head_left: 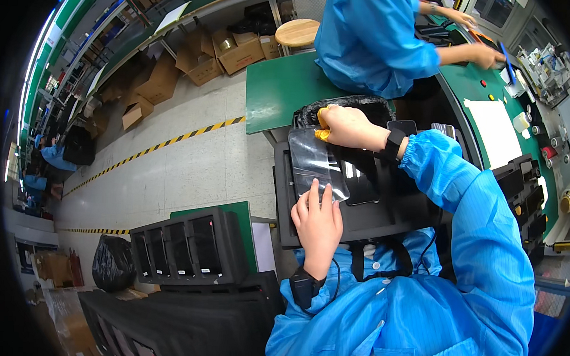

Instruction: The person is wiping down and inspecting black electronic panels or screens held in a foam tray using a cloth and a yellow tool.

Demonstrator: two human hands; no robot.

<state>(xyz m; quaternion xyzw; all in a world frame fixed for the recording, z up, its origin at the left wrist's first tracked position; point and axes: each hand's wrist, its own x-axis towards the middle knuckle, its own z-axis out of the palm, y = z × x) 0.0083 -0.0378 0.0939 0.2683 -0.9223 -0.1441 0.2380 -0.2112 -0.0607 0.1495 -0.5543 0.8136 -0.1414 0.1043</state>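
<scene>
A clear plastic film (316, 159), roughly rectangular and shiny, lies over the left end of a black foam tray (384, 228) in front of me. My left hand (317, 229) rests with outstretched fingers on the film's near end. At its far edge, my right hand (354, 127) is closed in a pinch, yellow finger covers (323, 134) on its fingertips; the film's edge seems to be between them. A dark glossy panel (363, 184) sits in the tray to the right of the film. What lies under the film is hard to make out.
A bin lined with black plastic (307, 116) stands beyond the tray. A co-worker in blue (373, 42) works past a green tabletop (279, 92). Foam trays with dark panels (179, 246) are stacked at lower left. A green bench (517, 108) with tools runs along the right.
</scene>
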